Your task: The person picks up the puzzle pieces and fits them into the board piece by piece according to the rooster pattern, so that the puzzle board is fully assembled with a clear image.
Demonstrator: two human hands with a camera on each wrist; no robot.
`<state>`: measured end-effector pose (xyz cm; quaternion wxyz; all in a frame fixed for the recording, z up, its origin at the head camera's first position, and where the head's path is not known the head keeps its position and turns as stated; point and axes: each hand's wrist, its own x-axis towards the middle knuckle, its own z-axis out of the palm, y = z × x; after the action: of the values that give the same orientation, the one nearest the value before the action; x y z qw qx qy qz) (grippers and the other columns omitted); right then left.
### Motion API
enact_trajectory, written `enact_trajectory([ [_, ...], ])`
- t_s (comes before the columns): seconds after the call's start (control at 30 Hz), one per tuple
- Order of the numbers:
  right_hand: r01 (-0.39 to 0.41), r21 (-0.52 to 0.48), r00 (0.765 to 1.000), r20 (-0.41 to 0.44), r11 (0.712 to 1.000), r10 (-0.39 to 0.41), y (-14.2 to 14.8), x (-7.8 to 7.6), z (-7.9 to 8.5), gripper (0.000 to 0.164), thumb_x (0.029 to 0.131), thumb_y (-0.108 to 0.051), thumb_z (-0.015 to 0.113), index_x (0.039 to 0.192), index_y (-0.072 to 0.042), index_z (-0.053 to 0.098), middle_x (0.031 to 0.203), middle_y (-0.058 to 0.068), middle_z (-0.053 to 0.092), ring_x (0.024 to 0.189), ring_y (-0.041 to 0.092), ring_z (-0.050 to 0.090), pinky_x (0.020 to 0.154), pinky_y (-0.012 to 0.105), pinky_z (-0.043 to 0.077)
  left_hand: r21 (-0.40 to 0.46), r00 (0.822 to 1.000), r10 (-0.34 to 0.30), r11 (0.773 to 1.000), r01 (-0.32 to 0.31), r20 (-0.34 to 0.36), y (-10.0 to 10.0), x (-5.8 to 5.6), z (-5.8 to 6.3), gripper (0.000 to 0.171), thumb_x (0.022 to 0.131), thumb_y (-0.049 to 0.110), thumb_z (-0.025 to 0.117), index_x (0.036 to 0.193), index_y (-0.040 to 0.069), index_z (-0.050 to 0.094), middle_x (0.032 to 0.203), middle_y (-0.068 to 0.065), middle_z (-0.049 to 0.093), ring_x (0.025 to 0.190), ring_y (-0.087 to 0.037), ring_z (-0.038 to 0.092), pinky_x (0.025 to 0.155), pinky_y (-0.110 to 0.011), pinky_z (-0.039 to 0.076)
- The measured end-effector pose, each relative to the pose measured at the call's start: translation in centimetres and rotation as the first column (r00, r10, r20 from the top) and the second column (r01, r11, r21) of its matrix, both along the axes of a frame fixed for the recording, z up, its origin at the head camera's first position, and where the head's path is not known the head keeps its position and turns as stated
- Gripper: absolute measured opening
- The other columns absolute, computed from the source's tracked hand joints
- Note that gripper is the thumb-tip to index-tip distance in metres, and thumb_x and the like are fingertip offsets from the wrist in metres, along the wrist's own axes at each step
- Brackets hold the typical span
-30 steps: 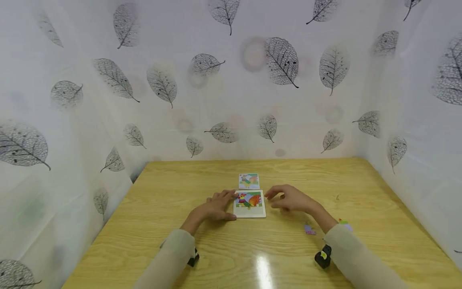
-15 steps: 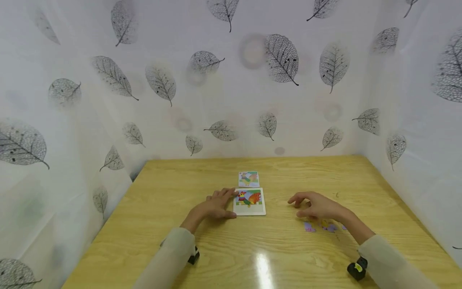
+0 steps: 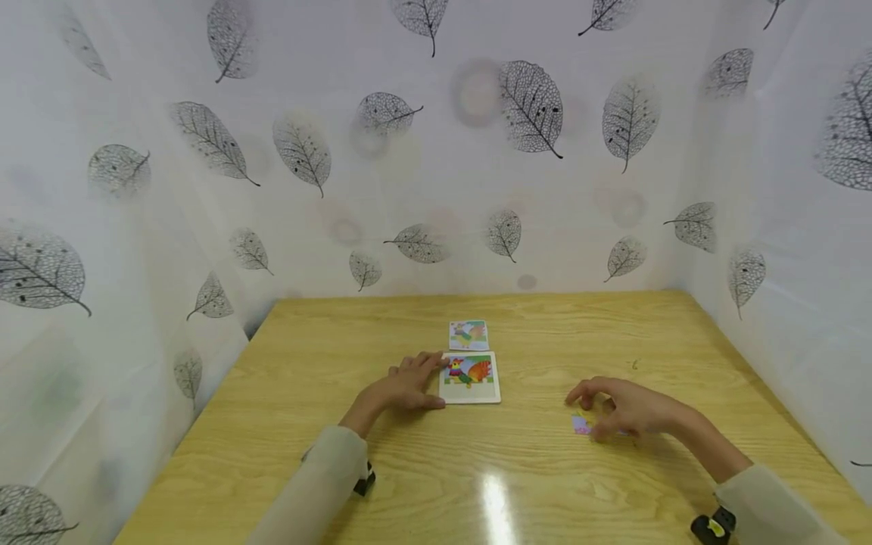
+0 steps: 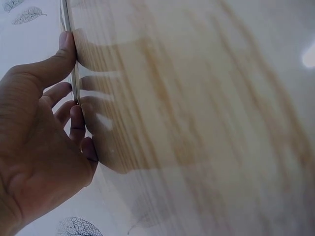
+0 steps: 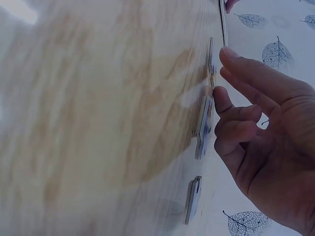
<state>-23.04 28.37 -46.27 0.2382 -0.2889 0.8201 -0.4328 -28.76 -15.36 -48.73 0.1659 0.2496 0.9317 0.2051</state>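
Observation:
In the head view a white-framed jigsaw puzzle board lies mid-table, its upper part filled with a rooster picture and its lower strip pale. My left hand rests along the board's left side, thumb by the near corner and a finger by the far one. On the right, my right hand hovers over loose puzzle pieces, fingers bent and apart. A lilac and pink piece shows under its fingertips, beside a bit of yellow. The right wrist view shows a separate piece lying flat; other pieces are near the fingertips.
Just behind the board lies a picture card with a paler rooster. The wooden table is enclosed by white leaf-print sheets at the back and both sides. Each wrist carries a black device.
My right hand has moved away from the board's right side, to the right and nearer, over the loose pieces. The left hand stays by the board.

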Motion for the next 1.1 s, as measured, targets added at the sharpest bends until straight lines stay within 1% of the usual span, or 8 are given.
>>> enact_trajectory([
  [0.13,-0.024,-0.003,0.998,-0.054,1.000,0.024,0.0,0.2,-0.2,0.048,0.089,-0.013,0.082,0.132,-0.005,0.062,0.120,0.020,0.055,0.066,0.006,0.043,0.051,0.022,0.041,-0.012,1.000,0.001,1.000,-0.001,0.006,0.1,0.0,0.2,0.085,0.096,0.043,0.073,0.164,0.022,0.027,0.168,-0.012,0.024,0.147,-0.045,0.027,0.115,-0.073,0.021],
  [0.3,-0.045,-0.005,0.989,-0.141,0.999,0.044,-0.5,0.1,-0.3,0.033,0.088,-0.012,0.082,0.117,-0.008,0.066,0.107,0.015,0.059,0.073,0.009,0.047,0.057,0.025,0.043,-0.011,1.000,-0.016,1.000,0.016,0.008,0.2,0.1,1.0,0.084,0.096,0.042,0.073,0.163,0.017,0.029,0.167,-0.016,0.026,0.144,-0.046,0.029,0.114,-0.073,0.023],
  [0.43,-0.047,0.016,0.981,-0.188,0.999,0.049,-0.8,0.0,-0.4,0.026,0.089,-0.011,0.082,0.111,-0.010,0.068,0.100,0.011,0.060,0.067,0.005,0.045,0.056,0.025,0.042,0.003,1.000,-0.020,1.000,0.020,0.004,0.2,0.3,1.4,0.083,0.096,0.041,0.073,0.163,0.016,0.029,0.166,-0.017,0.027,0.143,-0.046,0.030,0.113,-0.073,0.025],
  [0.57,-0.031,0.029,0.979,-0.203,0.999,0.036,-1.0,0.2,-0.5,0.023,0.088,-0.011,0.082,0.108,-0.012,0.069,0.098,0.009,0.061,0.068,0.005,0.046,0.056,0.025,0.042,0.005,1.000,-0.020,1.000,0.020,0.008,0.2,0.4,1.1,0.083,0.097,0.040,0.073,0.163,0.016,0.028,0.166,-0.017,0.025,0.144,-0.047,0.029,0.113,-0.074,0.023],
  [0.73,-0.025,0.015,0.981,-0.190,1.000,0.028,-1.1,0.3,-0.6,0.024,0.087,-0.008,0.082,0.107,-0.011,0.069,0.097,0.009,0.062,0.066,0.004,0.044,0.055,0.024,0.042,0.002,1.000,-0.019,1.000,0.019,0.017,0.3,0.5,1.4,0.083,0.097,0.040,0.073,0.163,0.016,0.029,0.167,-0.017,0.026,0.145,-0.047,0.029,0.113,-0.074,0.023],
  [0.83,-0.026,0.016,0.980,-0.198,1.000,0.029,-1.5,0.3,-0.5,0.022,0.089,-0.012,0.082,0.108,-0.013,0.070,0.101,0.007,0.065,0.065,0.003,0.044,0.055,0.024,0.041,-0.002,1.000,-0.017,1.000,0.017,0.015,0.3,0.6,1.4,0.084,0.096,0.042,0.073,0.163,0.017,0.029,0.166,-0.016,0.027,0.144,-0.046,0.031,0.113,-0.073,0.024],
  [0.97,-0.012,0.024,0.976,-0.216,1.000,0.017,-2.5,0.1,-0.3,0.021,0.092,-0.021,0.081,0.110,-0.016,0.071,0.106,0.003,0.068,0.067,0.005,0.047,0.058,0.025,0.043,-0.008,1.000,-0.013,1.000,0.013,0.018,0.2,0.6,1.3,0.084,0.096,0.043,0.073,0.163,0.017,0.029,0.167,-0.016,0.027,0.145,-0.047,0.029,0.114,-0.074,0.023],
  [1.1,0.010,0.003,0.973,-0.229,1.000,-0.009,-4.2,-0.4,0.0,0.020,0.094,-0.021,0.079,0.111,-0.016,0.071,0.107,0.003,0.069,0.067,0.006,0.049,0.060,0.026,0.045,-0.010,1.000,-0.009,1.000,0.010,0.015,0.1,0.3,1.1,0.083,0.096,0.041,0.073,0.162,0.016,0.030,0.166,-0.017,0.026,0.145,-0.048,0.028,0.114,-0.075,0.021],
])
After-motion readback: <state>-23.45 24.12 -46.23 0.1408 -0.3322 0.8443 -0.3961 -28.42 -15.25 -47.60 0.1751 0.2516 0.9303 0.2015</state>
